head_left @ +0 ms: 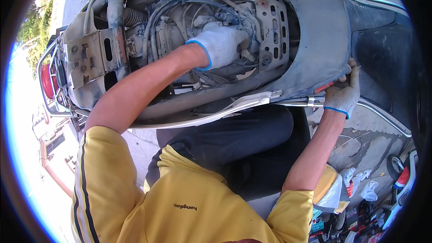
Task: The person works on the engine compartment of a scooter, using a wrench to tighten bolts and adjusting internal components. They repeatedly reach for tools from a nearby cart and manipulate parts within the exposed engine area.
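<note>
A scooter's opened underseat bay (162, 40) lies across the top of the view, its dusty engine parts, hoses and cables bare. Into its middle reaches my left hand (218, 45), in a white knit glove with a blue cuff. Its fingers curl down among the hoses, next to a small pale fitting (247, 55); what they grip is hidden. At the lower edge of the grey body panel (315, 31) is my right hand (344, 92), gloved alike. The red handle of a tool (323, 87) sticks out of its closed fingers; the tool's kind cannot be made out.
A perforated metal bracket (275, 27) borders the bay on the right. A chrome rail (382, 117) runs below the black footboard (382, 63). Plastic bags (369, 191), a yellow container (325, 183) and several loose items lie on the ground at lower right.
</note>
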Available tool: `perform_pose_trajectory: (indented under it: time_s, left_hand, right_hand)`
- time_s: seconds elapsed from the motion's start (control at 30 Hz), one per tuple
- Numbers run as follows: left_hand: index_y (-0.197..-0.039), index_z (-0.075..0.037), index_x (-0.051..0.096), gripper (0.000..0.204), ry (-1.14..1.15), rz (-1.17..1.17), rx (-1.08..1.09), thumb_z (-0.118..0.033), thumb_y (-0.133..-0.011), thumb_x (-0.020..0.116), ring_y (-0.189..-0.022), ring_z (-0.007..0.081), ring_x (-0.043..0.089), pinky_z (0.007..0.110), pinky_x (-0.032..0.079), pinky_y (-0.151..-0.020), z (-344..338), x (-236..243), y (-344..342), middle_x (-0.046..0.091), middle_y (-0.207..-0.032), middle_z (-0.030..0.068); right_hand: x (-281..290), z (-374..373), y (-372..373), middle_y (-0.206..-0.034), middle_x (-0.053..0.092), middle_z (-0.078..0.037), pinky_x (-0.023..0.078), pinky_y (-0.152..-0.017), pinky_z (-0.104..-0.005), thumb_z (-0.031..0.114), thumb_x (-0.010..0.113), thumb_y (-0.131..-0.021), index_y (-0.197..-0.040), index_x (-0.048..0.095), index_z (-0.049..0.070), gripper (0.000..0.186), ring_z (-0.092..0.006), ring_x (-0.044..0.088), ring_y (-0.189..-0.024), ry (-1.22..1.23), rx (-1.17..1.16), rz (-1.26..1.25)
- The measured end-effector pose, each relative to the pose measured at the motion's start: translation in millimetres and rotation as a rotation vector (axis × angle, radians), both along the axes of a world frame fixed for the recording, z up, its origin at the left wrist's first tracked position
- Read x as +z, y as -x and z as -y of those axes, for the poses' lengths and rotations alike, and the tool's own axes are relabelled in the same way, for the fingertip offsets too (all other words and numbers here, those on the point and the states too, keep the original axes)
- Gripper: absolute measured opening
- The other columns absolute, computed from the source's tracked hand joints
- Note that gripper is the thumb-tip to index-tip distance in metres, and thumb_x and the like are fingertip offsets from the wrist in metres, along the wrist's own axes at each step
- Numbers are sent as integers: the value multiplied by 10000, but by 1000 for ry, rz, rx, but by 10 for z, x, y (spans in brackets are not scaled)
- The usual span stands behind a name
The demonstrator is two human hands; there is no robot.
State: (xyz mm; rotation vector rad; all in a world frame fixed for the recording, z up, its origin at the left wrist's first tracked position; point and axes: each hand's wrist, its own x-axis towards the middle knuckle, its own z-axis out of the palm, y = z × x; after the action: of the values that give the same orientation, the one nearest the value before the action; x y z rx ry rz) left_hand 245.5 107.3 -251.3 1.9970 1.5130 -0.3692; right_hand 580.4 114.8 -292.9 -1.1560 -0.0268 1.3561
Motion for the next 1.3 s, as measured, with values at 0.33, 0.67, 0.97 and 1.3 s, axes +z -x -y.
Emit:
perform_pose_trajectory:
  time_s: [0.33,0.67,0.97,1.3]
  left_hand:
    - [-1135,-110,756,297,58,-12,-79,-208,-868,673,-946,400,737,475,585,-896,-50,49,9,770,-1008,188]
    - [-1120,-109,783,297,53,-46,-74,-252,-892,656,-997,404,726,496,562,-928,-62,55,-6,767,-1056,190]
    - [-1168,-186,800,300,183,-195,-303,-251,-955,598,-1036,317,728,484,523,-889,-58,1,3,765,-1122,114]
    - [-1199,-164,795,328,231,-125,-332,-260,-938,623,-1040,312,732,463,533,-883,-87,-35,52,772,-1126,113]
  right_hand:
    - [-70,6,-57,-838,519,-4,345,-627,-284,268,480,-1146,-1186,604,46,257,-104,409,-658,-57,22,-41]
    - [79,-22,135,-830,523,10,348,-614,-263,287,480,-1145,-1174,610,51,270,-96,414,-651,17,8,23]
    - [6,26,66,-819,533,6,374,-632,-285,290,495,-1140,-1199,604,35,285,-98,419,-647,-23,23,-39]
    - [-93,88,0,-822,549,-3,383,-637,-284,295,496,-1139,-1223,603,23,304,-100,428,-646,-98,64,-102]
